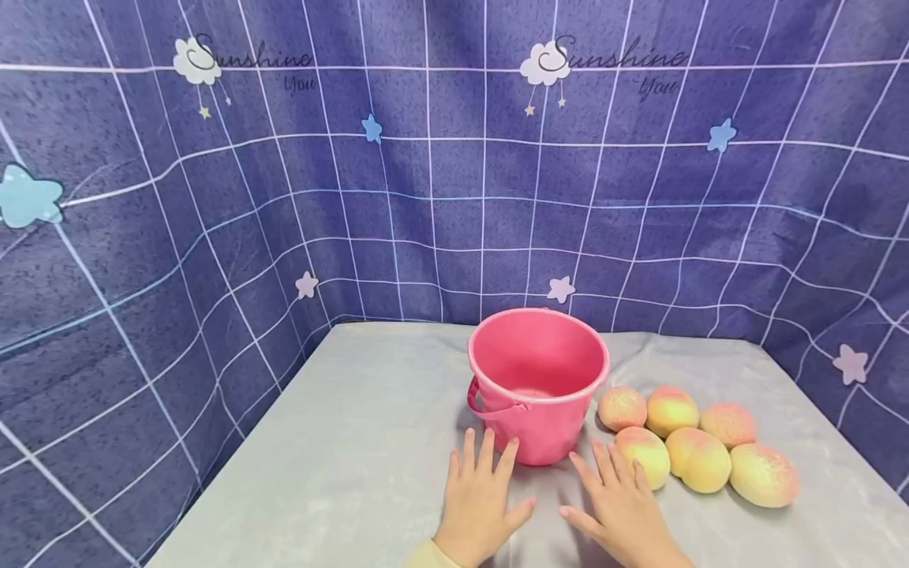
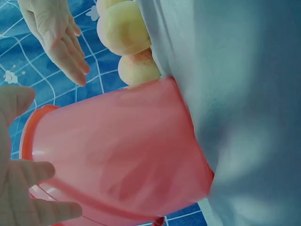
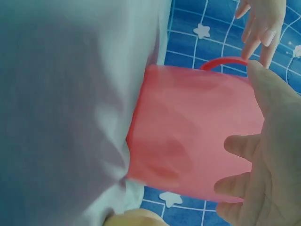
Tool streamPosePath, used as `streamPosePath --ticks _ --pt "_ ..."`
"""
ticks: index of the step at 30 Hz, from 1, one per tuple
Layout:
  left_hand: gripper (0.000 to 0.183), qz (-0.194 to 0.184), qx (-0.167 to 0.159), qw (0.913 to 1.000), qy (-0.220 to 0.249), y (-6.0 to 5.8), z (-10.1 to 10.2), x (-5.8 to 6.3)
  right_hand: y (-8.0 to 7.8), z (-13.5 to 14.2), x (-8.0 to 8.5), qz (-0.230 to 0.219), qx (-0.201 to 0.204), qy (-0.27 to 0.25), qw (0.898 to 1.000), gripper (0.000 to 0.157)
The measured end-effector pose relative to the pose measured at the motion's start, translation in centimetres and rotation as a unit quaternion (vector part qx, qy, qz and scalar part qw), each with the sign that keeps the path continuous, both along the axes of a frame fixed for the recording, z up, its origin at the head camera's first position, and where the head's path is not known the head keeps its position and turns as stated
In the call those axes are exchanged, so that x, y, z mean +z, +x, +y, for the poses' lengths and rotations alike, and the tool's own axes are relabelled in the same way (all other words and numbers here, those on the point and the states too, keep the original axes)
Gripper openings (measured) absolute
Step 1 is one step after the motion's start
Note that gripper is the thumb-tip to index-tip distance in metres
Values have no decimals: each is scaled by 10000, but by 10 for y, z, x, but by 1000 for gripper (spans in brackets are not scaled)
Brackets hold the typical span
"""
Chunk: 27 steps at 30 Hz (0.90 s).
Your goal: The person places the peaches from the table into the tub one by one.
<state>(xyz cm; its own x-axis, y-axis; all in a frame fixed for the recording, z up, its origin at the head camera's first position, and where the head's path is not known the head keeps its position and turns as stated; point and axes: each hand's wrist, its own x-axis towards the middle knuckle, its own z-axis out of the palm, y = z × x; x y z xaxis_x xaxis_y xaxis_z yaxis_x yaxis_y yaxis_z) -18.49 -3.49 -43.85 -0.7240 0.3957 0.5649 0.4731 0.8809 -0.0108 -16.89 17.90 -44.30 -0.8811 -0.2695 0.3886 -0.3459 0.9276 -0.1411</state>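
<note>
Both the left hand (image 1: 477,505) and right hand (image 1: 623,509) are spreading fingers (image 1: 486,451) apart. Just beyond them, a smooth, round-rimmed pink bucket (image 1: 537,430) is standing; whether fingertips are touching it, I cannot tell. Rounded peaches (image 1: 699,457) are clustering beside the right fingers, one partly hiding behind them. Leftward, the cloth-covered desk (image 1: 319,457) is stretching to its edge.

In the left wrist view we saw the left grip (image 2: 16,190) at the edge, its fingers stretched in front of the pink bucket (image 2: 113,150); whether they touched it we could not tell. The right grip (image 2: 55,40), fingers extended, hovered near the peaches (image 2: 124,28), which sat just beside the bucket on the cloth-covered table (image 2: 225,94), with blue gridded fabric (image 2: 47,84) behind them.
</note>
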Motion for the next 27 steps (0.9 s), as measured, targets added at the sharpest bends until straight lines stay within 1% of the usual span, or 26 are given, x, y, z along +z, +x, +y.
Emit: streamPosePath --ticks 3,5,7,11,14,16,18,20,22,27 --pt "66 548 -138 9981 254 -4 -1 1 -2 6 0 64 30 -1 10000 66" --pt "63 980 -257 9939 428 -7 -2 3 -3 10 1 159 49 59 9998 65" --pt "60 1306 -418 9889 567 -11 -4 6 -4 15 3 283 78 138 9995 64" --pt "51 1666 -959 9788 710 -20 -9 15 -8 24 8 512 141 358 9979 60" --pt "40 1986 -1315 9686 716 -28 -14 23 -11 31 10 689 204 580 9957 58" --pt "37 2225 -1447 9613 745 -34 -16 28 -13 36 10 836 229 709 9937 56" --pt "41 2450 -1513 9545 770 -40 -17 31 -16 40 9 925 257 783 9923 55" --pt "42 2588 -1558 9500 794 -44 -17 35 -19 45 8 984 280 813 9914 53" --pt "43 2672 -1584 9473 778 -48 -16 37 -24 50 6 952 310 787 9919 51" --pt "43 2637 -1690 9474 662 -52 -13 42 -33 62 4 786 349 676 9940 48"
